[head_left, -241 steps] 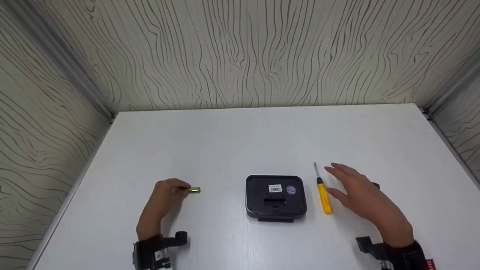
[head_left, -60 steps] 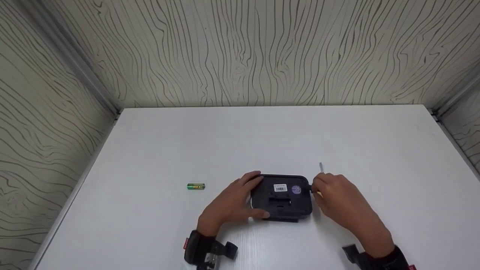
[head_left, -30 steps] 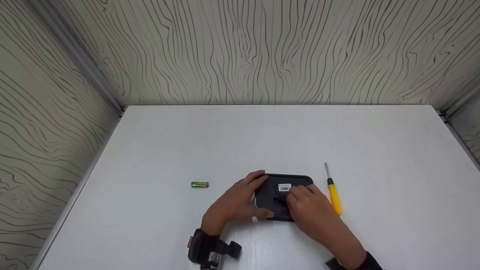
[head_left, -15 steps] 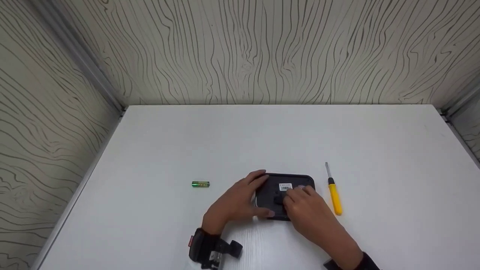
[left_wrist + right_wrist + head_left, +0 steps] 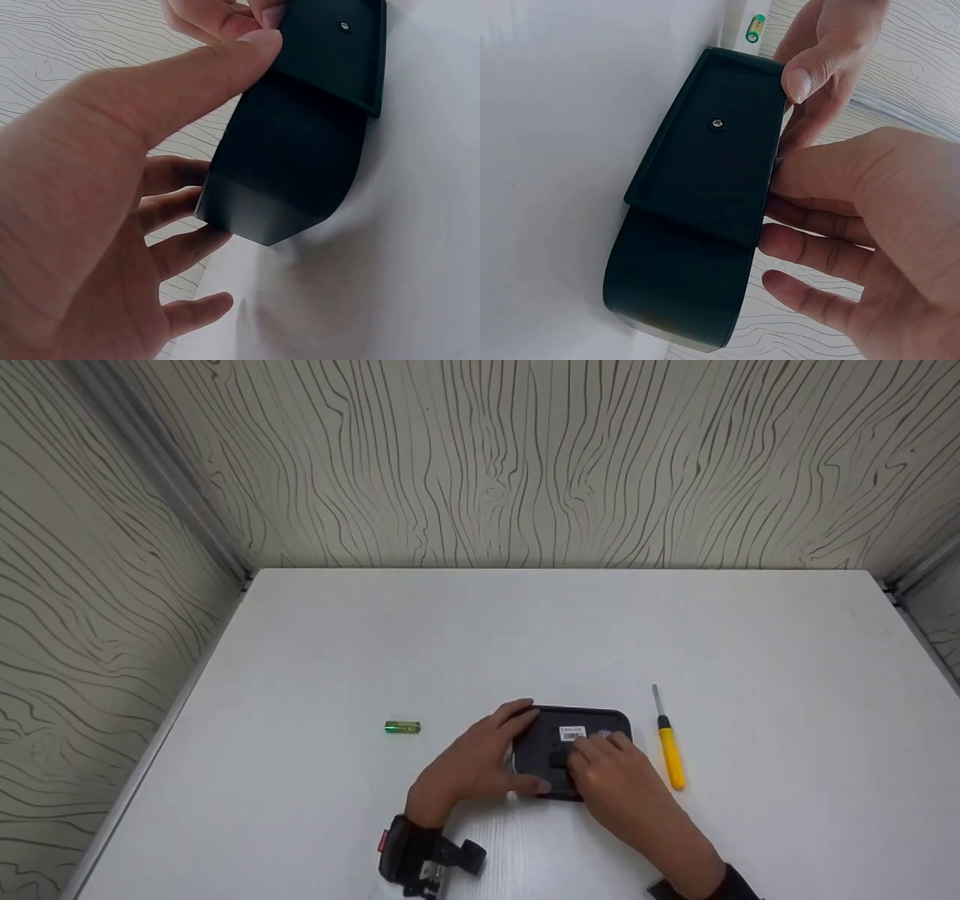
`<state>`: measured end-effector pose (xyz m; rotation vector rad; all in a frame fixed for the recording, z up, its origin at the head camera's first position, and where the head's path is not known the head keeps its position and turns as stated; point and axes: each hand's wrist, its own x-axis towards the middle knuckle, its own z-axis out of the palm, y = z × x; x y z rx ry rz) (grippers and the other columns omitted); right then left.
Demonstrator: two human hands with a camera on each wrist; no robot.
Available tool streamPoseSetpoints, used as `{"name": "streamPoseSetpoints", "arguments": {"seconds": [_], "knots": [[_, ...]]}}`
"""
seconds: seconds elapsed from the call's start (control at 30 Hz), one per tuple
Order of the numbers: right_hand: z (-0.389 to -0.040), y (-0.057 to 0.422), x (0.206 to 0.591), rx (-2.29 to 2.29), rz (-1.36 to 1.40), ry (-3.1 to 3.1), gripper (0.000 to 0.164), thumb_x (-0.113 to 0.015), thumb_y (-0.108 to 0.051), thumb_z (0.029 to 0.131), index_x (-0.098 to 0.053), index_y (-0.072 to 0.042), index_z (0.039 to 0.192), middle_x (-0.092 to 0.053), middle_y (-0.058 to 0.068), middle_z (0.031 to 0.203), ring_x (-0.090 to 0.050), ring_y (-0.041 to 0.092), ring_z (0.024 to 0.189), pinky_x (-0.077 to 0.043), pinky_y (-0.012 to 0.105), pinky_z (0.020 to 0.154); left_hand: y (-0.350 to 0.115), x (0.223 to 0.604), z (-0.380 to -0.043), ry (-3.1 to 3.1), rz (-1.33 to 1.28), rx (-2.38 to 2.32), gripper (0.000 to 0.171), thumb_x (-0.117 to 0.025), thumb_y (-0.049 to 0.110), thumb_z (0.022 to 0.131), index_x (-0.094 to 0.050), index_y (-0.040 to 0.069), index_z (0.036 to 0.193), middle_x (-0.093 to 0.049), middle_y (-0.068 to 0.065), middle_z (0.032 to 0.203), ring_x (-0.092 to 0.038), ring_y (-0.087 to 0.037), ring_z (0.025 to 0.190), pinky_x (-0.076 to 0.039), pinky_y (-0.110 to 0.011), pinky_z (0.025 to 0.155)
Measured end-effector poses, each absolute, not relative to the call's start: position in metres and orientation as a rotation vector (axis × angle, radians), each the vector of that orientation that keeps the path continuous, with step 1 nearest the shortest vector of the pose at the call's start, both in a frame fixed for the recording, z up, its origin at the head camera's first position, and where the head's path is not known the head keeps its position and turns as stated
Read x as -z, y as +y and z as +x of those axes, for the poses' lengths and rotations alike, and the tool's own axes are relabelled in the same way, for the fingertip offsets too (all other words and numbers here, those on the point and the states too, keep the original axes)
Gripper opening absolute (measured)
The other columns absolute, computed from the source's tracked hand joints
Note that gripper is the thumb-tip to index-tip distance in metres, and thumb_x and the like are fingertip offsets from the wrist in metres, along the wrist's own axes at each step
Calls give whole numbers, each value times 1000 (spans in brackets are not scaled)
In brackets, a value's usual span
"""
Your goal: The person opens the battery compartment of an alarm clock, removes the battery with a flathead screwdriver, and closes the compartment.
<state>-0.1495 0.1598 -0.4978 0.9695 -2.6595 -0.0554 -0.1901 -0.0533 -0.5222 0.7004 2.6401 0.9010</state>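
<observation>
A black rounded box-shaped device, perhaps a desk clock, lies back side up with a barcode sticker on it. My left hand grips its left end, thumb on the near edge and fingers on the far side. Over the middle of the back, my right hand pinches a small black piece, apparently a battery cover, at the slot. Its fingertips are mostly hidden. In the right wrist view, the device's side has a screw. My left thumb presses the edge in the left wrist view.
A green battery lies left of the hands. To the right, a yellow-handled screwdriver points its tip away from me. Everything stands on a white table, backed by wood-patterned walls.
My left hand has put the battery down and taken hold of the device. The right hand has moved from beside the screwdriver onto the device's back, shifting only slightly over the last second.
</observation>
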Motion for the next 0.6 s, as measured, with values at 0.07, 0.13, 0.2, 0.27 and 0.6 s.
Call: {"name": "streamPoseSetpoints", "arguments": {"seconds": [0.07, 0.13, 0.2, 0.27, 0.6], "knots": [[-149, 160, 498, 46, 968, -2665, 16, -79, -11, 76, -73, -6, 89, -71, 5, 93, -65, 19, 88, -53, 33, 81, -53, 522, -190, 2640, 698, -896, 93, -74, 56, 76, -34, 21, 152, -27, 9, 159, -35, -20, 144, -39, -41, 112], [-149, 159, 498, 42, 969, -2668, 15, -79, -10, 76, -73, -7, 89, -70, 4, 92, -65, 18, 88, -53, 33, 80, -54, 522, -190, 2641, 698, -895, 93, -74, 56, 76, -34, 21, 152, -26, 9, 159, -35, -21, 144, -39, -41, 112], [-150, 159, 499, 40, 971, -2668, 15, -79, -9, 75, -74, -7, 89, -70, 4, 92, -64, 18, 87, -52, 33, 80, -54, 522, -190, 2642, 698, -895, 93, -75, 56, 76, -34, 21, 152, -26, 9, 160, -35, -21, 144, -39, -41, 113], [-150, 159, 500, 41, 973, -2666, 16, -79, -8, 75, -74, -8, 89, -69, 3, 92, -65, 18, 87, -52, 33, 80, -54, 522, -190, 2639, 692, -903, 93, -75, 55, 76, -34, 21, 152, -26, 9, 160, -35, -21, 144, -38, -41, 113], [-151, 157, 506, -21, 941, -2621, 17, -82, -3, 69, -75, -7, 85, -68, 3, 87, -62, 16, 82, -52, 30, 75, -54, 524, -191, 2640, 725, -922, 92, -76, 52, 76, -35, 19, 151, -27, 7, 159, -37, -20, 143, -39, -39, 112]]}}
